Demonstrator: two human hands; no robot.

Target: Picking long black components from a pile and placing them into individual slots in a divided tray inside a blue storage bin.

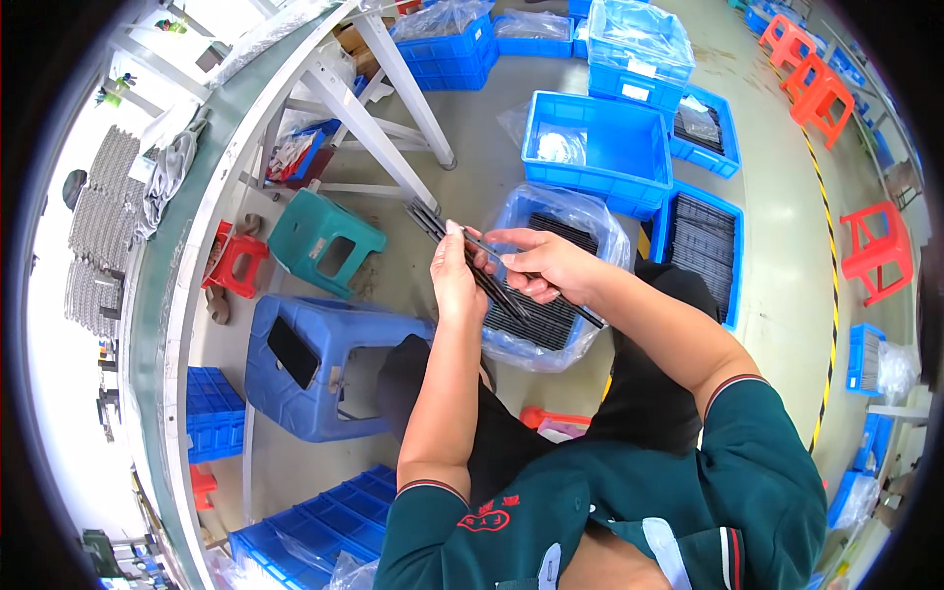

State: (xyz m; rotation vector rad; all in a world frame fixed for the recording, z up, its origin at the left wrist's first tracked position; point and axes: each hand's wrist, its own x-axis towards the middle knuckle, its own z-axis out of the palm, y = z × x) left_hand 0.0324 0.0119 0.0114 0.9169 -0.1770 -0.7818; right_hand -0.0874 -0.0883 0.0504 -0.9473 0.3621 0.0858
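My left hand (457,280) is closed around a bundle of thin black strips (425,218), which stick out past the fingers at both ends. Beside it, my right hand (556,264) pinches a single dark strip (588,316) that slants across toward the bundle. Both hands are close together above a box lined with clear plastic (615,241). Inside that box lie rows of similar black strips (551,329). What exactly the strips are, I cannot tell.
A blue stool with a black phone (293,351) on it stands at my left, near a green stool (320,241). Ahead is a large blue crate (629,147); another crate (733,211) holds dark strips. A white-legged workbench (383,138) runs along the left.
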